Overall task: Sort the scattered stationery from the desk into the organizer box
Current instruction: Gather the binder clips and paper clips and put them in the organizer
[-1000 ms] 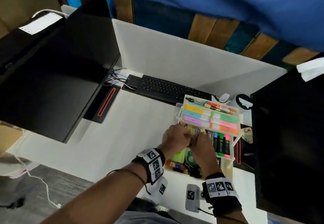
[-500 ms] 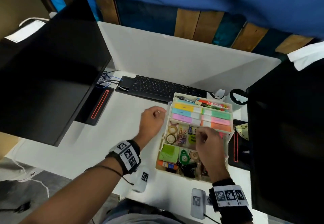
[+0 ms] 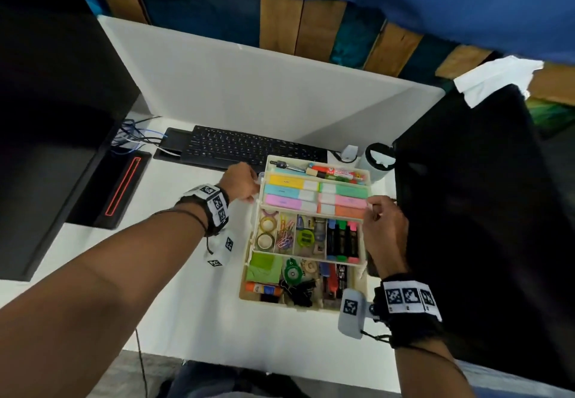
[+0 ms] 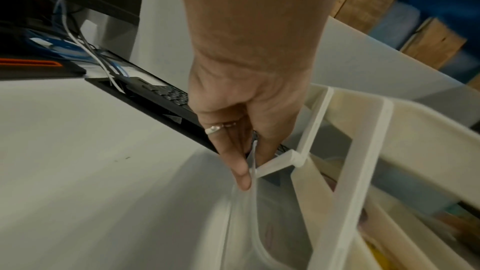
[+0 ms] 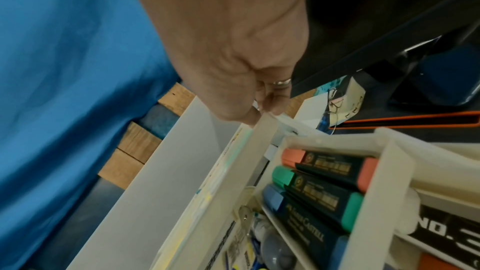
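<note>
The cream tiered organizer box [image 3: 249,276] stands on the white desk with its tiers spread. Its top tray [image 3: 311,214] carries pastel sticky-note pads [image 3: 292,192], and pens [image 3: 329,173] lie behind them. The middle tier holds tape rolls [image 3: 266,232], paper clips [image 3: 284,236] and highlighters [image 3: 342,239] [image 5: 324,182]. My left hand [image 3: 255,191] [image 4: 253,171] pinches a thin translucent plastic edge by the hinge arm at the tray's left end. At the tray's right corner, my right hand [image 3: 371,208] [image 5: 259,116] pinches the rim between thumb and finger.
A black keyboard [image 3: 242,148] lies just behind the box. A dark monitor [image 3: 46,117] and its red-striped base [image 3: 124,186] fill the left. Another black screen [image 3: 482,211] stands close on the right, beside my right hand. Bare desk [image 3: 186,273] lies left of the box.
A second ago both hands were together over the middle tier. They have since parted: the left swung out to the box's left side, and each now holds one end of the top tray.
</note>
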`<state>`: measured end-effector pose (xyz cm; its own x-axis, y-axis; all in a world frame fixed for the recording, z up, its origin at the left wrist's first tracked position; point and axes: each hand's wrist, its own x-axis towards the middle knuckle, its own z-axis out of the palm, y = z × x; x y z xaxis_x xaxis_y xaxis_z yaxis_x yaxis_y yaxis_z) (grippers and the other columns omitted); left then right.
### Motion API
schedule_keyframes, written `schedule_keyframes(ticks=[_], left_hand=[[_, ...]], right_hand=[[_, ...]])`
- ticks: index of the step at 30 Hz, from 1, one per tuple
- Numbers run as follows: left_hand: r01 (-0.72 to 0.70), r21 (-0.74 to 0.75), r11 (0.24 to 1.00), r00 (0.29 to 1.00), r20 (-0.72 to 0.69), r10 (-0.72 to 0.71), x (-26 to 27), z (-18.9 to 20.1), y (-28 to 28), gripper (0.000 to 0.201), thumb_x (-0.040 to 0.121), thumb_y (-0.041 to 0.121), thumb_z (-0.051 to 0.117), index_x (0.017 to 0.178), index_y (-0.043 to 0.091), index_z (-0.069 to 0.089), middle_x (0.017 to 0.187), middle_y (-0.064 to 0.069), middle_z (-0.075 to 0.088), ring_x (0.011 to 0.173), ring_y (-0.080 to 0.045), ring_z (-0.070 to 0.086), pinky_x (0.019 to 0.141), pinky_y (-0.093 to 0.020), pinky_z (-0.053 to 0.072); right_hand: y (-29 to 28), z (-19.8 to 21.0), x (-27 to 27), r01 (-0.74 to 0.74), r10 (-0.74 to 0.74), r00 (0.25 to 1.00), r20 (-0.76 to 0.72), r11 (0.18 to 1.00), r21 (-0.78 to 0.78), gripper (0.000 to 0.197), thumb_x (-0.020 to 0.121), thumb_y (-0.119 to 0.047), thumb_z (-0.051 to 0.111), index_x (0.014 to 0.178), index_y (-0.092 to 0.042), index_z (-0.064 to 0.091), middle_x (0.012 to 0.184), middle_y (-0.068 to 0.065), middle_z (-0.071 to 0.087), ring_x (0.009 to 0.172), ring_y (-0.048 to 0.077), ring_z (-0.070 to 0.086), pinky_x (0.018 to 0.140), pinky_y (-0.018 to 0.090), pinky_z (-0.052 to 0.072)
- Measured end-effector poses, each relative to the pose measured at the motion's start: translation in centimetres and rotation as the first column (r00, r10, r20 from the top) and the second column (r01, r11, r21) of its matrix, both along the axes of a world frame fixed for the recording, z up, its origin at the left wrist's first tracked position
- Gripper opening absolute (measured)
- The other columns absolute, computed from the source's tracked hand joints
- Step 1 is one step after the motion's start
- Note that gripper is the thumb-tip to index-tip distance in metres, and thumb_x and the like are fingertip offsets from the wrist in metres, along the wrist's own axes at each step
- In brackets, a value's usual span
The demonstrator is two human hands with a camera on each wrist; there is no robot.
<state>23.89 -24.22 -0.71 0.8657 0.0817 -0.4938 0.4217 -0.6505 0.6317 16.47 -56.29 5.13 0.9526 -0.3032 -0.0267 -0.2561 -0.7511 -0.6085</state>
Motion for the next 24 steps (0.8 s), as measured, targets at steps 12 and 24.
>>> schedule_keyframes(ticks=[12, 24], left_hand=[[-0.118, -0.012, 0.993, 0.976, 0.181, 0.118, -0.9, 0.5, -0.3, 0.013, 0.086, -0.002, 0.071, 0.075, 0.004, 0.074, 0.071, -0.009, 0.075, 0.052, -0.019, 0.071, 0.053, -0.036, 0.063], [-0.166, -0.184, 0.969, 0.919, 0.327, 0.220, -0.8, 4.6, 4.5, 0.013, 0.081, 0.003, 0.080, 0.076, 0.014, 0.074, 0.077, -0.004, 0.076, 0.078, -0.026, 0.076, 0.074, -0.047, 0.066]], right_hand=[[-1.2, 0.9, -3.0, -0.029, 0.026, 0.999, 0.040, 0.996, 0.090, 0.026, 0.097, -0.004, 0.062, 0.110, -0.021, 0.077, 0.093, -0.011, 0.075, 0.075, -0.010, 0.064, 0.060, 0.000, 0.044], [1.8, -0.9, -5.9, -0.068, 0.060, 0.995, 0.076, 0.992, 0.110, 0.027, 0.099, -0.013, 0.064, 0.125, -0.016, 0.072, 0.111, -0.001, 0.075, 0.088, 0.009, 0.070, 0.062, 0.002, 0.044]])
